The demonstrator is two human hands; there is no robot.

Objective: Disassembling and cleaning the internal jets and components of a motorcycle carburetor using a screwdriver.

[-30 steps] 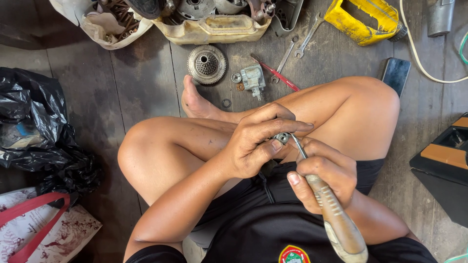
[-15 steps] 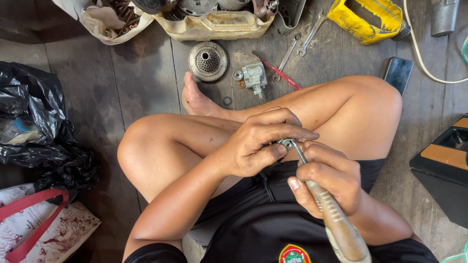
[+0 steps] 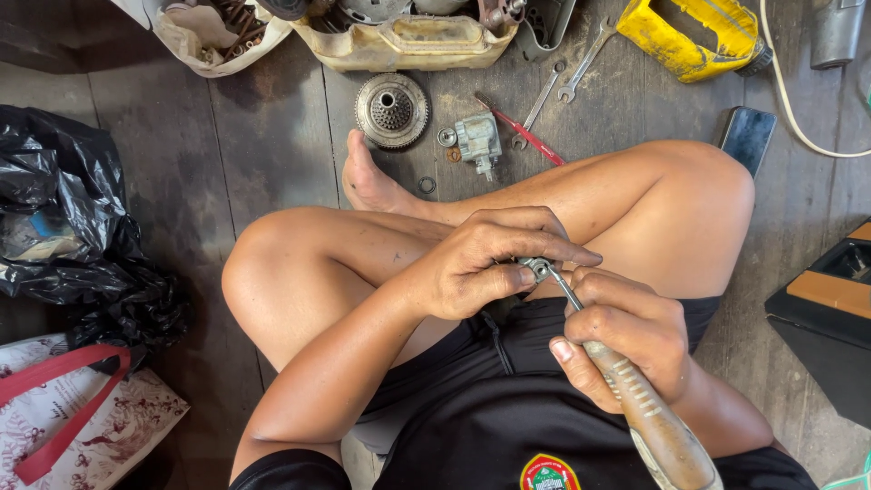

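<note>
Head view: little changed since earlier; left hand [image 3: 481,263] still pinches small metal part [image 3: 535,267], right hand [image 3: 626,331] fist-gripped on screwdriver [image 3: 635,399], tip at part, over lap.

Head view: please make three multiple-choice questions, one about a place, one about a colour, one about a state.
1. Where does the round toothed gear lie?
A. on the wooden floor beyond the bare foot
B. inside the black plastic bag
C. on the person's lap

2. What colour is the slim tool on the floor beside the small grey metal part?
A. blue
B. red
C. white

3. How is the right hand?
A. flat on the floor
B. open and empty
C. closed round the screwdriver handle

Answers: 1 A, the gear rests on the boards past the foot. 2 B, its shaft shows red. 3 C, the fingers wrap the handle while the left hand pinches a small metal piece at the tip.
</note>
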